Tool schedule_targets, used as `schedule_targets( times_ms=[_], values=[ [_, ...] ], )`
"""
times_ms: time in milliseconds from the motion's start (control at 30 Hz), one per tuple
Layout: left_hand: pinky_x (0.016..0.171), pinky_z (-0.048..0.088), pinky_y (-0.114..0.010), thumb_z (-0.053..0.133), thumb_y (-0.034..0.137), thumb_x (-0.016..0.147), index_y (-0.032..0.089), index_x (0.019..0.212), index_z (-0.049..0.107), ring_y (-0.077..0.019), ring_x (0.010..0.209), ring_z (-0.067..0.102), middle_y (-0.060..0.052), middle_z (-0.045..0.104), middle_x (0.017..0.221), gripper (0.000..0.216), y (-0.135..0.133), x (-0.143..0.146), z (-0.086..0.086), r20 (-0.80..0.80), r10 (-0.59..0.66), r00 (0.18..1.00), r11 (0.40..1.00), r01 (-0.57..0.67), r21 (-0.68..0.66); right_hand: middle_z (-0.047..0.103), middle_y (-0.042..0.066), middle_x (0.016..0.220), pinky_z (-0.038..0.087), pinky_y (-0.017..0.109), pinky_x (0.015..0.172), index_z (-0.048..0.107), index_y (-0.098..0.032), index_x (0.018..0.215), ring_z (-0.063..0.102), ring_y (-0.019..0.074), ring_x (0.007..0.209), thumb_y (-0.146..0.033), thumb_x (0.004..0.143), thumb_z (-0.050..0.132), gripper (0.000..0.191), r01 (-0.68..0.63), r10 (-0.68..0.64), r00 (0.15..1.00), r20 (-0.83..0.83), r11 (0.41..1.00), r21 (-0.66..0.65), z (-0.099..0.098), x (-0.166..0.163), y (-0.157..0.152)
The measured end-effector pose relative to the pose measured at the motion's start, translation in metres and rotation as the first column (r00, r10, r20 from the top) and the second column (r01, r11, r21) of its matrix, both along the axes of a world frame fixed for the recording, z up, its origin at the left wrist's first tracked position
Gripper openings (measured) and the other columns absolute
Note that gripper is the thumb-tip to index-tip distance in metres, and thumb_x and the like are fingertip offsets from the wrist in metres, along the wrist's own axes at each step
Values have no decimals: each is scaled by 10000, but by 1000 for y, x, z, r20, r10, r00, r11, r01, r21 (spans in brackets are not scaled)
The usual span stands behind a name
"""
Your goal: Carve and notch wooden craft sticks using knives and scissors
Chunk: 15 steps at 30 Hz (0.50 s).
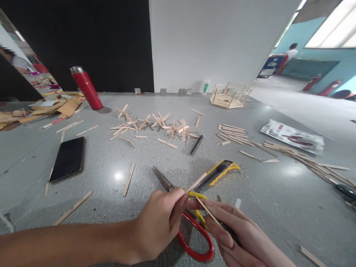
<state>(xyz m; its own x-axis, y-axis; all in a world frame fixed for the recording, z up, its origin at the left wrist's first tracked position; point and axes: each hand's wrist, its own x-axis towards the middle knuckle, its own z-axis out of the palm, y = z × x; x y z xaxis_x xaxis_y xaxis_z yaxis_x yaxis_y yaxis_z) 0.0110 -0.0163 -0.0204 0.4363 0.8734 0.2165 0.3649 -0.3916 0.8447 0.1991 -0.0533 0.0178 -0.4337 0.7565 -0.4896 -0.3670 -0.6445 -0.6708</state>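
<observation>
Wooden stick, just right of lower center in the frame, jutting up and rightward from the left hand. Could slip or twist, by judgement, if pushed sideways, with so short a pinch at one end; could also split if pressed hard by the thin strip in the right hand. Hard to tell whether touching or merely close at the strip's upper tip. Could nick a fingertip too, if lowered carelessly, given the scissors beneath the hands and the utility knife just beyond. In the left, thumb and forefinger nearly together, clamped on the stick, other fingers curled in. In the right, fingers bent round the strip and a dark slender tool, mostly hidden; impossible to say how firmly. Farther out, toward upper center, crossed sticks in loose clusters; at upper right, a small wooden framework; at middle left, a phone.
</observation>
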Motion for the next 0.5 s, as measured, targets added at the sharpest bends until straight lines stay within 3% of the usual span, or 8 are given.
schedule_targets(
  times_ms=[233,367,500],
  values=[
    [505,247,-238,395,290,1075,213,757,426,-82,484,347,73,391,581,328,2,0,4,0,40,999,999,-40,10,310,-118,270,281,119,231,564,-232,614,167,43,202,-591,801,735,440,-131,128,982,-139,991,-11,-5,5,9],
    [539,274,-247,394,285,1072,209,782,464,-92,520,381,58,450,614,308,2,-1,0,-15,-13,1000,1000,13,15,330,-120,359,293,81,297,549,-215,647,140,17,275,-541,888,698,432,-26,24,997,-70,999,-21,1,3,1],
    [552,286,-242,397,287,1074,211,794,473,-90,530,398,59,473,628,299,3,0,-2,-19,-43,999,999,43,16,317,-133,395,244,103,266,546,-225,726,94,19,273,-528,925,649,377,30,-30,1000,8,998,-47,0,-4,1]
  ],
)
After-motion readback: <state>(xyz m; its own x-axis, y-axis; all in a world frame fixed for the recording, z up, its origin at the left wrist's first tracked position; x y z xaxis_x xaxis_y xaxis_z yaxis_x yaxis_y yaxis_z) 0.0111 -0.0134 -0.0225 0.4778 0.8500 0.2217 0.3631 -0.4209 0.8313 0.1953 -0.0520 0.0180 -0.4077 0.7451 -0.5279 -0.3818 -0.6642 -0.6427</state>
